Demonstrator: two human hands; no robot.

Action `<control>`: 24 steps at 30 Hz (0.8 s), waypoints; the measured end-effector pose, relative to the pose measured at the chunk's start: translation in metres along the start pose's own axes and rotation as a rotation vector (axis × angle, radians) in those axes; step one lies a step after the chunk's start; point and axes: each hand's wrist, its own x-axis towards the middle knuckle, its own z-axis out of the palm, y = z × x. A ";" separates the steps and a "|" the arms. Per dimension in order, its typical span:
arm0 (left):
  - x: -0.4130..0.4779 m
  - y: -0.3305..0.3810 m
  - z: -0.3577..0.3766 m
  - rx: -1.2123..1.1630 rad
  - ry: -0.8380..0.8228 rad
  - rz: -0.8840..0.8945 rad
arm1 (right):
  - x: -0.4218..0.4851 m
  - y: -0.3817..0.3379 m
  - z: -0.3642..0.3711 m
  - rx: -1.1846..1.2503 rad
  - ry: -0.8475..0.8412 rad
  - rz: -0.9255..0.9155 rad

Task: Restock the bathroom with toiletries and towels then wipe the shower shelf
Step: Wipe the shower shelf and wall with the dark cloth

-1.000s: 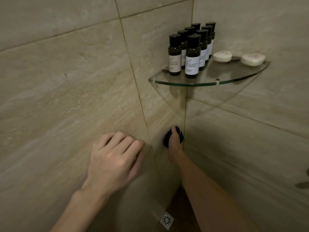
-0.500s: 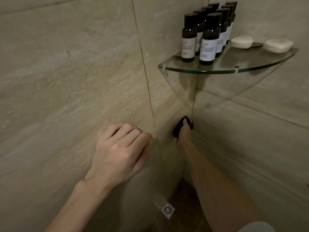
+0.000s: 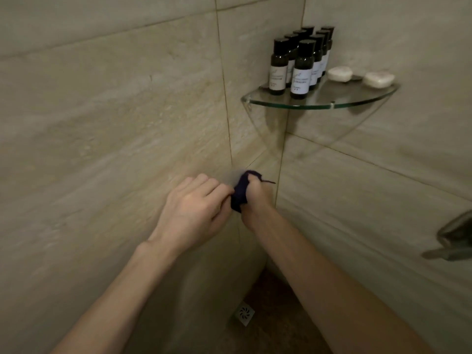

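Note:
A glass corner shelf (image 3: pixel 357 102) is fixed in the shower corner at upper right. Several dark toiletry bottles (image 3: pixel 302 70) with white labels stand on its left part, and two white soap bars (image 3: pixel 339 74) lie on its right part. Well below the shelf, my right hand (image 3: pixel 256 198) grips a small dark cloth (image 3: pixel 240 192) near the wall corner. My left hand (image 3: pixel 196 210) is right beside it, its curled fingertips touching the cloth's left side; how firmly they hold it is hidden.
Beige stone tile walls meet in the corner. A square metal floor drain (image 3: pixel 244 313) sits at the bottom centre. A metal shower fitting (image 3: pixel 452 238) juts from the right wall.
My right hand with the cloth has drawn back from the corner toward me. My left hand has left the wall and moved right to meet the cloth.

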 end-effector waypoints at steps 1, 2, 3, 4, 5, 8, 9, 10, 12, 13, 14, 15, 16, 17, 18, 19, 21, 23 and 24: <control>-0.004 0.004 -0.006 -0.084 -0.008 -0.069 | -0.020 -0.014 0.002 0.013 -0.022 -0.038; -0.009 0.007 -0.010 -0.179 0.002 -0.161 | -0.041 -0.026 0.006 0.023 -0.054 -0.081; -0.013 0.012 -0.014 -0.291 0.028 -0.268 | -0.063 -0.039 0.011 0.009 -0.110 -0.136; -0.017 0.019 -0.016 -0.417 0.064 -0.390 | -0.080 -0.048 0.017 -0.017 -0.173 -0.187; -0.019 0.025 -0.018 -0.602 0.103 -0.535 | -0.095 -0.056 0.022 -0.050 -0.225 -0.229; -0.011 0.030 -0.021 -1.446 0.013 -1.106 | -0.131 -0.071 0.026 -0.001 -0.353 -0.263; -0.008 0.029 -0.023 -1.717 -0.063 -1.175 | -0.137 -0.073 0.024 0.034 -0.391 -0.245; -0.005 0.028 -0.026 -1.940 -0.105 -1.164 | -0.143 -0.073 0.019 0.076 -0.424 -0.210; 0.003 0.028 -0.040 -2.231 -0.042 -1.052 | -0.151 -0.073 0.006 0.139 -0.459 -0.131; 0.009 0.030 -0.047 -2.300 0.028 -1.023 | -0.155 -0.073 -0.003 0.156 -0.458 -0.101; 0.016 0.032 -0.055 -2.311 0.088 -1.025 | -0.158 -0.073 -0.012 0.167 -0.458 -0.082; 0.020 0.035 -0.061 -2.280 0.129 -1.031 | -0.160 -0.072 -0.022 0.173 -0.458 -0.077; 0.023 0.038 -0.065 -2.222 0.152 -1.033 | -0.164 -0.072 -0.034 0.184 -0.456 -0.082; 0.025 0.041 -0.067 -2.145 0.159 -1.034 | -0.165 -0.072 -0.045 0.199 -0.453 -0.091; 0.025 0.044 -0.067 -2.056 0.153 -1.030 | -0.168 -0.071 -0.057 0.209 -0.446 -0.097; 0.024 0.048 -0.067 -1.969 0.133 -1.022 | -0.169 -0.070 -0.068 0.210 -0.436 -0.098; 0.017 0.056 -0.064 -1.809 0.077 -1.008 | -0.170 -0.065 -0.089 0.169 -0.423 -0.081; 0.008 0.064 -0.061 -1.677 0.017 -1.000 | -0.168 -0.055 -0.108 0.064 -0.430 -0.061; 0.002 0.068 -0.058 -1.632 -0.002 -0.995 | -0.166 -0.050 -0.116 -0.008 -0.429 -0.065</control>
